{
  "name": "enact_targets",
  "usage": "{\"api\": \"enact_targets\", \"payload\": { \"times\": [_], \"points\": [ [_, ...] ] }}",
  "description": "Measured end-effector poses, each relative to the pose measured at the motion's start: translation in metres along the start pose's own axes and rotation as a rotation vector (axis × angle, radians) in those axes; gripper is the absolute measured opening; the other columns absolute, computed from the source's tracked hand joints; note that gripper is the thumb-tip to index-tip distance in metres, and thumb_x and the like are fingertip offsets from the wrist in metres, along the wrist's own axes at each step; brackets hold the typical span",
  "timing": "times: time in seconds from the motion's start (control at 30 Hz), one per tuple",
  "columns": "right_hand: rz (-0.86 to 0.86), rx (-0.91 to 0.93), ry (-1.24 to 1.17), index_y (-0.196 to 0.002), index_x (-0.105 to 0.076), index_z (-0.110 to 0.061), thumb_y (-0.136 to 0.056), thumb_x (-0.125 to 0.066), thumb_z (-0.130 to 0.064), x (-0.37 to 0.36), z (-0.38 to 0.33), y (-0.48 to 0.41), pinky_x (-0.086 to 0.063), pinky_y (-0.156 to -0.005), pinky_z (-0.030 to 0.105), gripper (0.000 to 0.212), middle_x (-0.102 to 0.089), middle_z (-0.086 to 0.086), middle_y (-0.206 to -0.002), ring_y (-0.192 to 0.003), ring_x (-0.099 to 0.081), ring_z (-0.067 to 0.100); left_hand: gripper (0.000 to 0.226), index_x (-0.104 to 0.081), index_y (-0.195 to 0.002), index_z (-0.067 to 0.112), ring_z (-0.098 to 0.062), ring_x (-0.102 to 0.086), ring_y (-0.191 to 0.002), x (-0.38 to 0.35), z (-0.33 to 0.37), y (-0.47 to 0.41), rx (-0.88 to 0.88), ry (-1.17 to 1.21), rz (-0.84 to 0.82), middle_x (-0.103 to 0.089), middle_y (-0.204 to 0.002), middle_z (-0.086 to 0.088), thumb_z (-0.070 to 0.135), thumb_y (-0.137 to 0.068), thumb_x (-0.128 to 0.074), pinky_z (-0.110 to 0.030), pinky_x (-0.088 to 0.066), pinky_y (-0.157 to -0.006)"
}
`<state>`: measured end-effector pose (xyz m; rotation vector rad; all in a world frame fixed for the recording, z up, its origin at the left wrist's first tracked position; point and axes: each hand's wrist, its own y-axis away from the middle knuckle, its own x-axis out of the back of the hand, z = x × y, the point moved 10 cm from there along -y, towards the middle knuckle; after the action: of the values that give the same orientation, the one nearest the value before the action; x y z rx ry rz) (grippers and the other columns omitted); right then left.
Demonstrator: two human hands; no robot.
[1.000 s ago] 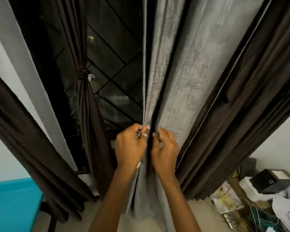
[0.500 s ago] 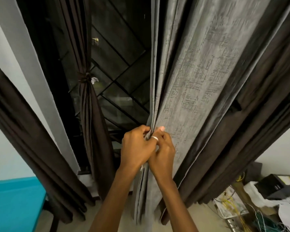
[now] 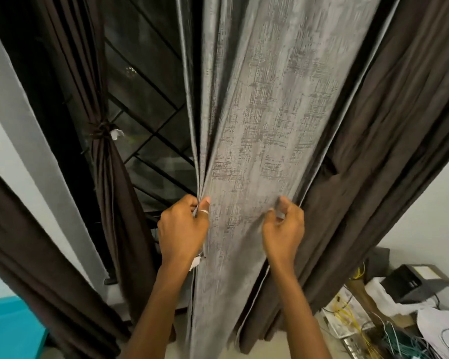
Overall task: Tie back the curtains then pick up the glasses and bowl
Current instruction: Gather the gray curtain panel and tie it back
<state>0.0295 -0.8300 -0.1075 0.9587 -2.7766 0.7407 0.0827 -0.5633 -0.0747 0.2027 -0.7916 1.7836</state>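
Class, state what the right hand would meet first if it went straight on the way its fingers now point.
The grey curtain: the right hand pinches its right edge, fingers aimed into the cloth. What lies behind the cloth there is hidden.

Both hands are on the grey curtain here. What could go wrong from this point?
The right hand only pinches the grey curtain near its edge, so fabric could slip free during gathering. The brown curtain behind seems outside both grips and may miss the tie.

Open gap (image 3: 153, 141) left of grey curtain (image 3: 265, 125)
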Motion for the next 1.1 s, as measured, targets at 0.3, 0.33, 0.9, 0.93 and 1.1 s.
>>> {"api": "enact_targets", "payload": {
  "times": [0.3, 0.33, 0.9, 0.93, 1.1],
  "points": [
    [-0.234, -0.088, -0.017, -0.140, -0.051, -0.017, -0.096, -0.070, -0.025, 0.000, 0.011, -0.074, -0.053, -0.096, 0.032, 0.049, -0.065, -0.006, -0.122, -0.106, -0.062, 0.010, 0.045, -0.051, -0.065, 0.015, -0.020, -0.058, -0.052, 0.000, 0.001, 0.000, 0.016, 0.007, 0.008, -0.057, -0.054, 0.000, 0.047, -0.096, -0.061, -0.043, -0.053, -0.055],
    [-0.241, -0.074, -0.008, -0.137, -0.054, -0.017, -0.097, -0.070, -0.025, 0.002, 0.012, -0.074, -0.054, -0.092, 0.032, 0.044, -0.067, -0.006, -0.116, -0.101, -0.063, 0.009, 0.045, -0.051, -0.065, 0.015, -0.021, -0.058, -0.051, 0.001, 0.001, 0.000, 0.017, 0.008, 0.010, -0.057, -0.053, 0.000, 0.047, -0.096, -0.061, -0.043, -0.053, -0.055],
    [-0.213, 0.310, 0.013, -0.094, -0.071, -0.004, -0.096, -0.065, -0.007, -0.034, -0.041, 0.035, -0.038, -0.073, 0.000, 0.007, -0.057, 0.000, -0.095, -0.079, -0.057, 0.011, 0.038, -0.056, -0.068, 0.017, -0.015, -0.055, -0.056, -0.029, 0.033, 0.025, -0.009, 0.032, 0.069, -0.057, -0.057, 0.002, 0.042, -0.095, -0.064, -0.033, -0.042, -0.053],
    [-0.241, 0.322, -0.008, -0.098, -0.071, -0.004, -0.098, -0.063, -0.008, -0.040, -0.043, 0.040, -0.039, -0.075, 0.001, 0.010, -0.058, 0.000, -0.097, -0.082, -0.058, 0.011, 0.036, -0.056, -0.068, 0.019, -0.013, -0.056, -0.055, -0.031, 0.036, 0.027, -0.015, 0.060, 0.065, -0.057, -0.056, 0.003, 0.040, -0.096, -0.064, -0.031, -0.041, -0.053],
    [-0.297, 0.353, -0.064, -0.116, -0.071, -0.005, -0.102, -0.056, -0.012, -0.044, -0.048, 0.050, -0.042, -0.080, 0.004, 0.022, -0.061, 0.000, -0.106, -0.091, -0.060, 0.007, 0.022, -0.071, -0.079, 0.021, -0.007, -0.062, -0.057, -0.034, 0.035, 0.031, -0.013, 0.165, 0.052, -0.065, -0.060, 0.006, 0.033, -0.097, -0.066, -0.030, -0.049, -0.055]
  ]
}}
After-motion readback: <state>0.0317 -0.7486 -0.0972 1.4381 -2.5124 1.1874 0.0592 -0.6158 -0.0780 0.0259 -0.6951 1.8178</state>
